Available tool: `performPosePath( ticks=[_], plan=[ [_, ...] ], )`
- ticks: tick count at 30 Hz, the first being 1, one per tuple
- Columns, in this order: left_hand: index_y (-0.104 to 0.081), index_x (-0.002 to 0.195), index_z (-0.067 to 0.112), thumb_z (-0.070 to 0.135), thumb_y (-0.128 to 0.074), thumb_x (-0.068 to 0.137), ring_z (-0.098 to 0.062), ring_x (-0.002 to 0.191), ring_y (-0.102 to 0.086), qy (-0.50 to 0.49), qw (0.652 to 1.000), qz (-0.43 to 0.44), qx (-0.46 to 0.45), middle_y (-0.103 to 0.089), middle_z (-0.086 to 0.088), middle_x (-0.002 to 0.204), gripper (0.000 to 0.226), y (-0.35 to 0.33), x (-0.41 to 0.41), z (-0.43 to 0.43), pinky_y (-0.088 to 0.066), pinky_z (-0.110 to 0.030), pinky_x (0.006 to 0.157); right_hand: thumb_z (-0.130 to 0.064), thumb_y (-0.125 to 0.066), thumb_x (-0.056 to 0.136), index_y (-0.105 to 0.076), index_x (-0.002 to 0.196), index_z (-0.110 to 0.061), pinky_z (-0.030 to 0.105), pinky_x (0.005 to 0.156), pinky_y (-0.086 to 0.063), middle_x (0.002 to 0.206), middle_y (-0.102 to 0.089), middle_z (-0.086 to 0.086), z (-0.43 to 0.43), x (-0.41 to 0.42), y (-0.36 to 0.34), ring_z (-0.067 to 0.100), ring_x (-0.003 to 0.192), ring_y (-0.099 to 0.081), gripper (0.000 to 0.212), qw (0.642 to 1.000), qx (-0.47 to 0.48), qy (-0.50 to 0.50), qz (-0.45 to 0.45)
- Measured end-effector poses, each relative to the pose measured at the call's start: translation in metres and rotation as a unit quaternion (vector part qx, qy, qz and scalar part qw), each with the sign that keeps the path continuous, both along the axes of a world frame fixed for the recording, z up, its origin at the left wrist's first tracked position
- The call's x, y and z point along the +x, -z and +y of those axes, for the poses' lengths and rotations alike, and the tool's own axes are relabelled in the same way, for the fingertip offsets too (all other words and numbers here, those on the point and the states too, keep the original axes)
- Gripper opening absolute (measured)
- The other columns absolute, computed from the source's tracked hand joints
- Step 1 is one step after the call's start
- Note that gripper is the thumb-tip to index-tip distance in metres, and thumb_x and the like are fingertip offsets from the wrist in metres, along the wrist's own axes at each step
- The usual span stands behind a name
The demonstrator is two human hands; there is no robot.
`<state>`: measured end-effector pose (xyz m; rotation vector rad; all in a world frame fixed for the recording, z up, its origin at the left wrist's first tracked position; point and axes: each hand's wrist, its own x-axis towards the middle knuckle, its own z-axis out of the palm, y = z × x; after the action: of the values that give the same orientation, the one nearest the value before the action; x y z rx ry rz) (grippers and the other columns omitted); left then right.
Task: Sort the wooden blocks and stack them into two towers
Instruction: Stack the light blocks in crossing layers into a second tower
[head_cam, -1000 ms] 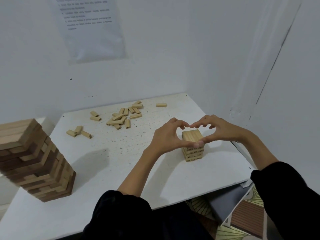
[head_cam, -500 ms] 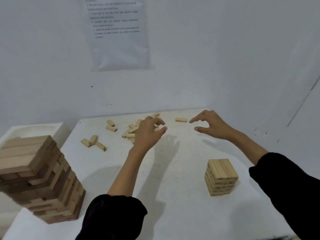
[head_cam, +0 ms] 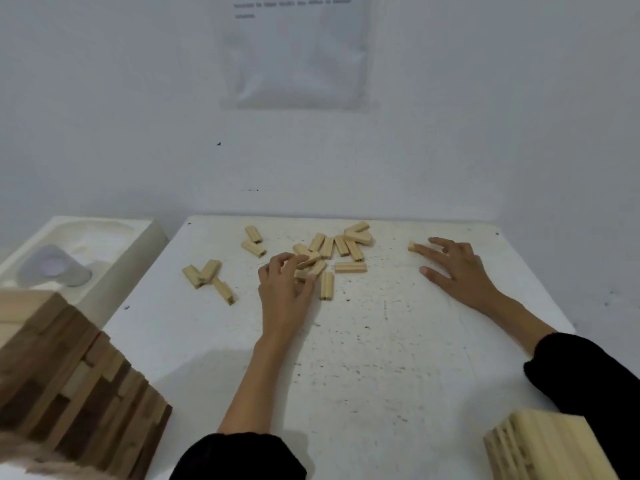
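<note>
A white table (head_cam: 381, 358) was shown from above. Pale blocks (head_cam: 332, 247) were scattered loose near its far edge. The left hand (head_cam: 284, 289) was curled over the pile, with a block or two pinched between thumb and fingers. The right hand (head_cam: 457, 268) was laid flat and spread, its fingertips touching a lone block (head_cam: 412, 245). A tall tower (head_cam: 69, 375) of mixed wood was stood near left, a low tower (head_cam: 547, 445) near right. The task was judged partly done: many loose blocks were left unstacked.

printed sheet (head_cam: 294, 53) on wall | foam tray (head_cam: 104, 244) left of table (head_cam: 346, 375)
</note>
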<state>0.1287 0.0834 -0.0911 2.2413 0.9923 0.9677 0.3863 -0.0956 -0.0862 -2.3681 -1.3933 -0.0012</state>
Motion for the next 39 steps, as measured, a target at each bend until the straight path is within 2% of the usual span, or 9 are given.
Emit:
performPosePath(
  ticks=[3,6,10,14,20,27,32,35,39],
  plan=[
    [-0.062,0.119,0.02,0.049,-0.04,0.079,-0.021,0.116,-0.033,0.006,1.0,-0.01,-0.021,-0.05,0.0,0.126,0.054,0.002,-0.003,0.002,-0.023,-0.024,0.088,-0.05,-0.046,0.09,-0.051,0.132,-0.038,0.034,0.09,-0.029,0.131,-0.051,-0.007,0.002,0.002,0.003,0.021,0.118,-0.04,0.044,0.999,0.036,-0.018,-0.005],
    [-0.061,0.12,0.014,0.028,-0.049,0.086,-0.024,0.118,-0.034,0.005,0.998,-0.026,-0.051,-0.05,-0.005,0.129,0.039,0.001,-0.003,0.003,-0.021,-0.019,0.088,-0.019,-0.064,0.088,-0.065,0.118,-0.022,0.022,0.072,-0.036,0.107,-0.065,0.0,0.001,0.001,0.003,0.022,0.098,-0.05,0.03,0.991,0.133,-0.026,0.007],
    [-0.06,0.121,0.009,0.019,-0.042,0.087,-0.03,0.116,-0.039,0.006,0.999,-0.035,-0.032,-0.054,-0.008,0.128,0.039,0.003,-0.004,0.005,-0.019,-0.014,0.085,0.007,-0.067,0.077,-0.061,0.118,-0.014,0.026,0.061,-0.045,0.097,-0.063,0.003,-0.003,-0.007,0.001,0.021,0.088,-0.056,0.046,0.979,0.185,-0.037,-0.072],
    [-0.061,0.122,0.015,0.023,-0.05,0.09,-0.026,0.119,-0.034,0.021,0.998,-0.026,-0.052,-0.049,-0.005,0.13,0.035,0.003,-0.007,0.005,-0.023,-0.021,0.092,0.007,-0.068,0.076,-0.065,0.111,-0.01,0.014,0.05,-0.039,0.089,-0.056,0.002,-0.006,-0.013,-0.001,0.009,0.07,-0.05,0.039,0.972,0.187,-0.061,-0.129],
    [-0.072,0.095,0.018,0.019,-0.08,0.072,-0.008,0.107,-0.038,0.032,0.998,-0.045,-0.036,-0.052,0.01,0.111,0.025,-0.002,-0.021,0.009,-0.022,0.004,0.082,0.005,-0.071,0.073,-0.072,0.095,-0.013,0.006,0.052,-0.025,0.087,-0.056,0.001,-0.006,-0.015,-0.002,0.006,0.065,-0.042,0.029,0.977,0.172,-0.055,-0.113],
    [-0.065,0.089,0.011,0.019,-0.071,0.082,-0.009,0.096,-0.045,-0.008,0.992,-0.117,0.052,-0.058,0.004,0.098,0.012,-0.011,-0.01,0.004,-0.033,-0.005,0.078,0.007,-0.073,0.071,-0.072,0.094,-0.013,0.009,0.05,-0.029,0.088,-0.056,0.002,-0.007,-0.013,0.0,0.008,0.065,-0.045,0.03,0.976,0.177,-0.06,-0.113],
    [-0.062,0.094,0.014,0.027,-0.067,0.085,-0.021,0.104,-0.054,0.016,0.999,0.004,0.028,-0.061,0.005,0.104,0.016,0.001,0.007,0.019,-0.042,-0.044,0.088,0.007,-0.073,0.07,-0.072,0.093,-0.012,0.008,0.05,-0.029,0.087,-0.057,0.003,-0.006,-0.013,0.001,0.009,0.064,-0.045,0.03,0.975,0.18,-0.059,-0.115],
    [-0.062,0.09,0.018,0.029,-0.069,0.083,-0.02,0.092,-0.056,0.023,0.999,0.0,0.025,-0.06,0.01,0.089,0.015,0.003,0.006,0.021,-0.042,-0.047,0.087,0.008,-0.072,0.07,-0.072,0.093,-0.012,0.008,0.051,-0.027,0.087,-0.057,0.003,-0.006,-0.013,0.0,0.007,0.064,-0.043,0.03,0.975,0.183,-0.053,-0.117],
    [-0.067,0.085,0.017,0.025,-0.075,0.076,-0.013,0.09,-0.051,-0.005,1.0,-0.014,0.019,-0.065,0.005,0.094,0.014,0.0,0.005,0.019,-0.038,-0.044,0.089,0.008,-0.072,0.071,-0.072,0.094,-0.012,0.008,0.051,-0.029,0.087,-0.056,0.003,-0.006,-0.013,0.001,0.008,0.064,-0.044,0.03,0.973,0.189,-0.053,-0.121]
  ],
)
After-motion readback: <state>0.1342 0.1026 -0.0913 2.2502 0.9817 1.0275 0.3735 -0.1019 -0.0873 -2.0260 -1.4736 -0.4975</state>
